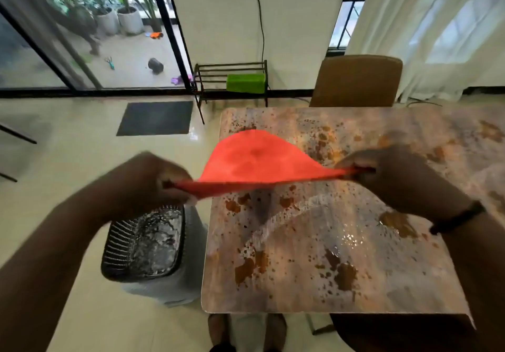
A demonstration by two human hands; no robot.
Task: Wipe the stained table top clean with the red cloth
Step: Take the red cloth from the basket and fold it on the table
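The red cloth [254, 160] is stretched in the air between both hands, above the left part of the table top [300, 291]. My left hand [147, 179] pinches its left end, out past the table's left edge. My right hand [390, 174] pinches its right end over the table. The marbled table top carries brown stains and splatters, wet patches and a pale soapy streak [287, 220] across the middle.
A grey basin of foamy water [147, 245] stands on the floor just left of the table. A tan chair [355, 80] is at the far side. A metal rack with a green cloth [246, 83] stands by the wall, a dark mat [155, 117] nearby.
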